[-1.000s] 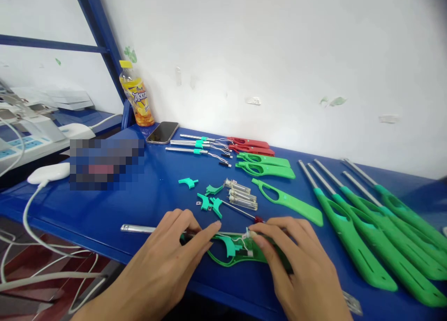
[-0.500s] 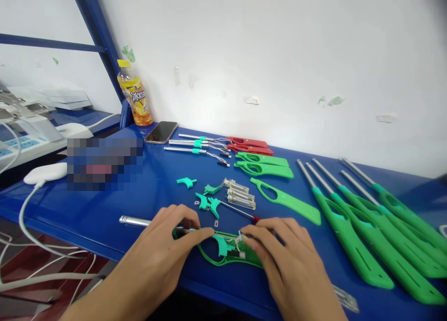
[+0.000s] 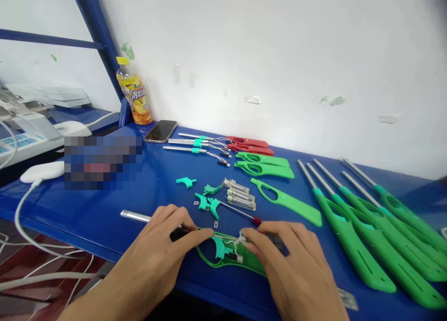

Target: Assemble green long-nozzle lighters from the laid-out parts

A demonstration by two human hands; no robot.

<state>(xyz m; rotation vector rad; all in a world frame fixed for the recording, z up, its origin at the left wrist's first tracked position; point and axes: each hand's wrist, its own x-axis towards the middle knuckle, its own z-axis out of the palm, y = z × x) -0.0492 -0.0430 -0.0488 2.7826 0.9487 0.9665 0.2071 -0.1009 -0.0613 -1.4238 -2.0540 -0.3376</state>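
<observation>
An opened green utility lighter half point(image 3: 252, 261) lies at the table's front edge between my hands. Its silver tube point(image 3: 135, 216) points left, and a teal trigger point(image 3: 219, 249), thin white wires and a small black-and-white piece sit in the shell. My left hand point(image 3: 169, 246) is closed around the neck where tube meets shell, thumb pressing on top. With bent fingers, my right hand point(image 3: 296, 260) pinches a clear fuel tank over the handle; the fingers cover most of it, and its pale end shows by the wires.
Behind lie loose teal triggers point(image 3: 213, 208), clear tanks point(image 3: 240, 200), a red-handled screwdriver point(image 3: 257, 221), green shell halves point(image 3: 286, 202), red shells point(image 3: 249, 148) and wired tubes point(image 3: 185, 149). Several assembled lighters point(image 3: 352, 242) lie right. A phone point(image 3: 160, 131) and a bottle point(image 3: 136, 97) stand back left.
Both hands stay at the lighter. My right fingers have shifted slightly, with the hand a little more spread over the handle. The view has moved slightly.
</observation>
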